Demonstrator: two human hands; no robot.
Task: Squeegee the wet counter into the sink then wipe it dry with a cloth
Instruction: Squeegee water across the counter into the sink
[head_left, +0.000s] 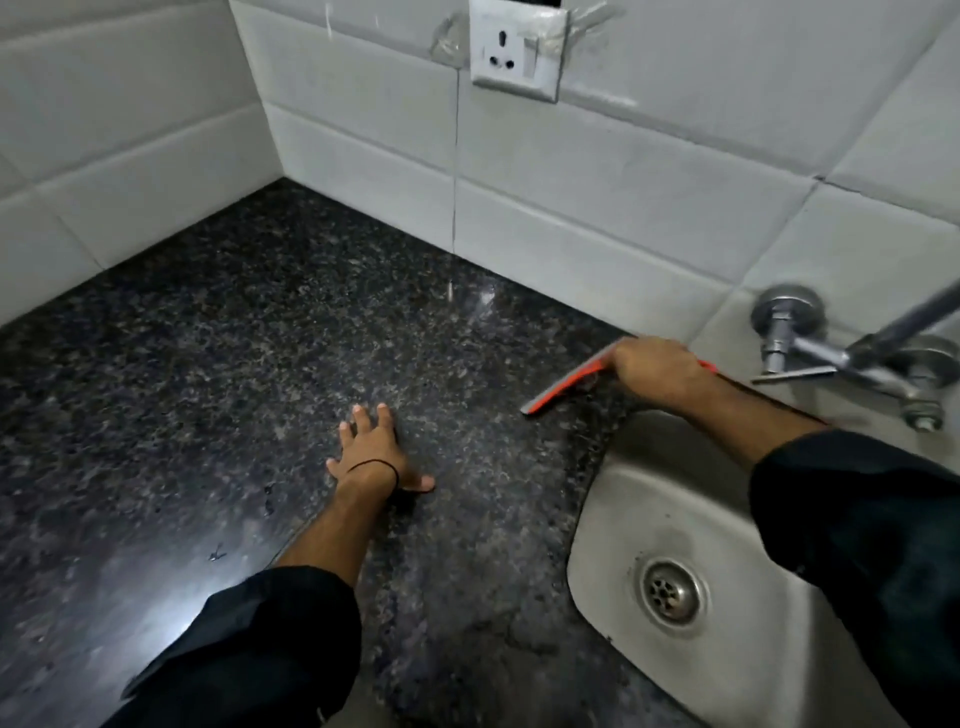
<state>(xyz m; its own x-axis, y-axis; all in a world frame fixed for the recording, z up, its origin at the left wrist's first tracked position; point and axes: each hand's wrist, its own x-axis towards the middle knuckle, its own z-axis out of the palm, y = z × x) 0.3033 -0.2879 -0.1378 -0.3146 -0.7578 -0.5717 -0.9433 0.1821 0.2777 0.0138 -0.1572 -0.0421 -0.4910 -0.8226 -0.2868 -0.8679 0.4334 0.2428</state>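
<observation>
The dark speckled granite counter (234, 338) fills the left and middle of the view and glistens in places. An orange squeegee (566, 387) rests with its blade on the counter near the back wall, just left of the sink's far corner. My right hand (657, 369) is closed around its handle. My left hand (371, 449) lies flat on the counter with fingers spread, holding nothing. The steel sink (623, 519) with its round drain (672, 590) sits at the lower right. No cloth is in view.
White tiled walls (597, 208) meet in a corner at the back. A wall socket (517, 49) hangs above the counter. A metal tap (852, 358) projects from the wall over the sink, close to my right forearm.
</observation>
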